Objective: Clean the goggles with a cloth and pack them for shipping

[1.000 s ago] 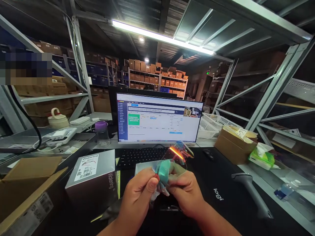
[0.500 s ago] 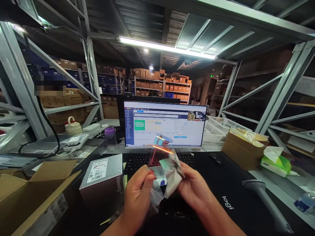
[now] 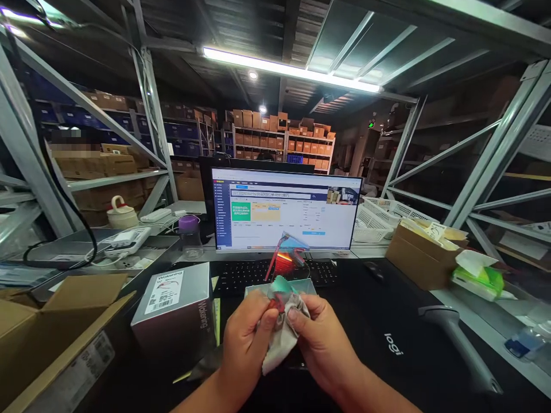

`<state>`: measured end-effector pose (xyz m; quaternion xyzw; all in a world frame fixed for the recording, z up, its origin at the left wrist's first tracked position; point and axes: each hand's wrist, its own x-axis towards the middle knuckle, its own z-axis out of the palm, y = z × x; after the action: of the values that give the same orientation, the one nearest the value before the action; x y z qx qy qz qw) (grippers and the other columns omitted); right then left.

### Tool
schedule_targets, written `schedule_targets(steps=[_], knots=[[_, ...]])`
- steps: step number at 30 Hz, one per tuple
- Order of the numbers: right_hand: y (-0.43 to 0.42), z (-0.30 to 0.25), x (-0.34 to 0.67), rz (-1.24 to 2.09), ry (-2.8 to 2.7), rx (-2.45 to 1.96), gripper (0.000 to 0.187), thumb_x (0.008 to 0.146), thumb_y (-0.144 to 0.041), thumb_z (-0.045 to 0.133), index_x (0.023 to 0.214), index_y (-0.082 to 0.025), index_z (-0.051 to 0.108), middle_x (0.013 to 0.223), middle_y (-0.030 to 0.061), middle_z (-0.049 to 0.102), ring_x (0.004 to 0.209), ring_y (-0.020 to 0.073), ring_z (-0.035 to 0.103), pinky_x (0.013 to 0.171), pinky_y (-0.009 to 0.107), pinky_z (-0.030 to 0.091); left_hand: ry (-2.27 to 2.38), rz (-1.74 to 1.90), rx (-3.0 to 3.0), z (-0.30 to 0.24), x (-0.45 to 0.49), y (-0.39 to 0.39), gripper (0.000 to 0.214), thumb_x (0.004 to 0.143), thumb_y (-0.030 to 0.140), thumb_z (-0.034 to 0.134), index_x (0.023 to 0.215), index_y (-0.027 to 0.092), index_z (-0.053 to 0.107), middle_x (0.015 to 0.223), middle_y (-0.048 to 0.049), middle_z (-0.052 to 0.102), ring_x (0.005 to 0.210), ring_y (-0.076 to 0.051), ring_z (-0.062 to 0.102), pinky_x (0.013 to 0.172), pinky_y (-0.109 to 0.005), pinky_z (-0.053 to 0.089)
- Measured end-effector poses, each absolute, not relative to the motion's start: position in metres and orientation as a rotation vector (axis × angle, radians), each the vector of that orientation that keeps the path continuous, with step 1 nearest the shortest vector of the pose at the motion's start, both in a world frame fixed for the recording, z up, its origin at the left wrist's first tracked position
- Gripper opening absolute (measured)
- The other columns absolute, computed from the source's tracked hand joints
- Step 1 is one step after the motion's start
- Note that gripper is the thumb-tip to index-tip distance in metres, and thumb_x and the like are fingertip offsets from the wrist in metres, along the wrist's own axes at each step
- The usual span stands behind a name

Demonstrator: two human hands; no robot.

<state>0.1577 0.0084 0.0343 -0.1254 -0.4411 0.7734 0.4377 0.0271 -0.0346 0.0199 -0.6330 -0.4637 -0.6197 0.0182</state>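
Note:
Sunglasses with red temples and a mirrored, greenish lens are held up in front of the keyboard. The fingers of my left hand are closed on their red frame. Against the near lens, my right hand pinches a crumpled light grey cloth, which hangs down between both hands. My left thumb also lies close to the cloth. Part of the frame is hidden by fingers and cloth. Just behind the hands shows the pale edge of an open box. A silver Wakening box stands left of my left hand.
Beyond the hands are a keyboard and a lit monitor. An open carton stands at left. To the right lie a mouse and a barcode scanner, with a carton of papers and a tissue pack behind.
My right hand and the cloth have moved left, closer to my left hand and onto the sunglasses. The sunglasses have turned and sit slightly lower. The view has shifted a little.

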Motion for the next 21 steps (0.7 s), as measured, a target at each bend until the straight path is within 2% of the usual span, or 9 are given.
schedule_targets(steps=[5,11,16,21], knots=[[0.011,0.034,0.160,1.786,-1.179,-0.443,0.029,0.058,-0.033,0.093,0.070,-0.012,0.077,0.065,0.0015,0.066,0.059,0.0095,0.053,0.058,0.022,0.043,-1.370,-1.754,-2.040,0.025,0.026,-0.033,0.034,0.100,0.037,0.044,0.077,0.020,0.062,0.070,-0.0004,0.060,0.069,-0.014,0.060,0.064,-0.023,0.047],[0.027,0.050,0.173,1.994,-0.970,-0.508,0.043,0.048,-0.039,0.096,0.072,-0.011,0.074,0.056,0.0023,0.067,0.046,0.0107,0.057,0.049,0.022,0.048,-1.286,-1.624,-2.235,0.024,0.024,-0.029,0.033,0.101,0.034,0.044,0.074,0.019,0.057,0.069,-0.0018,0.058,0.074,-0.016,0.061,0.069,-0.024,0.048],[0.038,0.055,0.175,2.040,-0.892,-0.454,0.041,0.052,-0.038,0.095,0.074,-0.011,0.073,0.056,0.0010,0.066,0.045,0.0092,0.056,0.049,0.020,0.049,-1.302,-1.608,-2.231,0.020,0.025,-0.027,0.032,0.100,0.029,0.046,0.071,0.020,0.054,0.065,-0.0004,0.053,0.074,-0.016,0.060,0.070,-0.024,0.048],[0.030,0.043,0.163,1.945,-0.999,-0.432,0.034,0.057,-0.038,0.092,0.071,-0.013,0.074,0.057,0.0014,0.067,0.048,0.0108,0.058,0.051,0.021,0.047,-1.353,-1.647,-2.117,0.021,0.025,-0.028,0.029,0.098,0.027,0.048,0.071,0.019,0.058,0.066,-0.0003,0.055,0.067,-0.015,0.057,0.063,-0.024,0.045]])
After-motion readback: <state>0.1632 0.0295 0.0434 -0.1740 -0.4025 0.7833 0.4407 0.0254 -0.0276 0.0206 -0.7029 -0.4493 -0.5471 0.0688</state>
